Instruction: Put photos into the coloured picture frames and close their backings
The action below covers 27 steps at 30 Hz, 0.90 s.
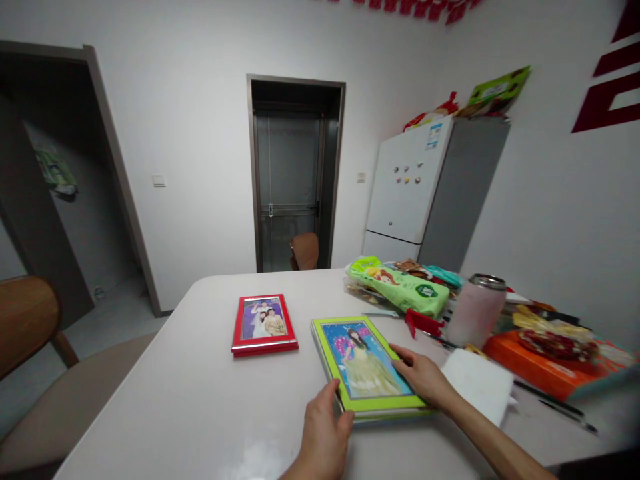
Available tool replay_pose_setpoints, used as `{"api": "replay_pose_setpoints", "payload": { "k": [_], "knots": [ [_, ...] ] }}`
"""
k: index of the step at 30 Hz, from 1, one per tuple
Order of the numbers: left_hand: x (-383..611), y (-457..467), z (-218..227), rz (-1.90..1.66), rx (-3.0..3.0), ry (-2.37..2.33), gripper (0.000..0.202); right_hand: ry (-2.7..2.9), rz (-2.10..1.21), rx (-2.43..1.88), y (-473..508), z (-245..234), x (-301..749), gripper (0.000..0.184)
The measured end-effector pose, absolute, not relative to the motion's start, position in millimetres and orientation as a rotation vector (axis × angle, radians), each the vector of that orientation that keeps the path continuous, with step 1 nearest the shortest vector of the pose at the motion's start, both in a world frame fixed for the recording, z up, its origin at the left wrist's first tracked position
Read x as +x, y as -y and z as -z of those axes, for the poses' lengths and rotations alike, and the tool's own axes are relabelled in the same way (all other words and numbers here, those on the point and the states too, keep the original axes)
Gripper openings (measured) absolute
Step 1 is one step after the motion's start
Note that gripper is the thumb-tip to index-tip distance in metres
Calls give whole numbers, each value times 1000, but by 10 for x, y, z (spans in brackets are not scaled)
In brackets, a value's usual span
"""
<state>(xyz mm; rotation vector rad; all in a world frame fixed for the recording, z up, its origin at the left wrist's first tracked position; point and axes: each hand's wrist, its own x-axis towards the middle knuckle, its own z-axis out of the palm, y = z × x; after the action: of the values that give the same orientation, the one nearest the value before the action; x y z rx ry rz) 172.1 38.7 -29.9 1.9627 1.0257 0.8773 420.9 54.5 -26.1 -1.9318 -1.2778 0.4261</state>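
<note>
A green-framed picture (363,363) lies flat on the white table (200,393). My left hand (324,430) grips its near left corner, thumb on the frame's top edge. My right hand (423,375) rests on the frame's right side, fingers curled over the picture's edge. A red-framed photo (263,325) lies flat further left, apart from both hands. A white folded cloth or paper (477,383) lies just right of my right wrist.
At the table's right sit a green snack packet (400,287), a pink metal-lidded cup (476,309), red scissors (424,323), an orange box (540,367) and pens (555,400). A white fridge (415,187) stands behind. A wooden chair (30,320) is at left, a doorway (295,173) ahead.
</note>
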Motion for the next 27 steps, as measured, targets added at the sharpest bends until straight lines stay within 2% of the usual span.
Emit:
{"api": "replay_pose_setpoints", "payload": {
  "k": [3,8,11,15,19,22,24,27],
  "knots": [
    [1523,-583,281,-854,2185,-1118,47,1292,-345,-1995,-570,258,4180,38],
    [926,-1256,154,-862,2326,-1410,51,1360,-214,-1871,-644,95,3587,38],
    [644,-1494,125,-803,2362,-1523,48,1419,-503,-1542,-700,62,2916,39],
    [539,-1416,159,-781,2416,-1545,31,928,-1050,-1310,-810,224,2190,37],
    [567,-1104,197,-767,2436,-1490,20,756,-1148,-1231,-917,395,1897,28],
    [549,-858,179,-792,2402,-1445,16,706,-1151,-1156,-891,351,1822,28],
    [502,-725,128,-820,2372,-1418,20,728,-1132,-1095,-781,229,1798,32],
    [391,-581,-19,-993,2157,-1319,39,910,-987,-1043,-480,19,1812,38]
  ]
}}
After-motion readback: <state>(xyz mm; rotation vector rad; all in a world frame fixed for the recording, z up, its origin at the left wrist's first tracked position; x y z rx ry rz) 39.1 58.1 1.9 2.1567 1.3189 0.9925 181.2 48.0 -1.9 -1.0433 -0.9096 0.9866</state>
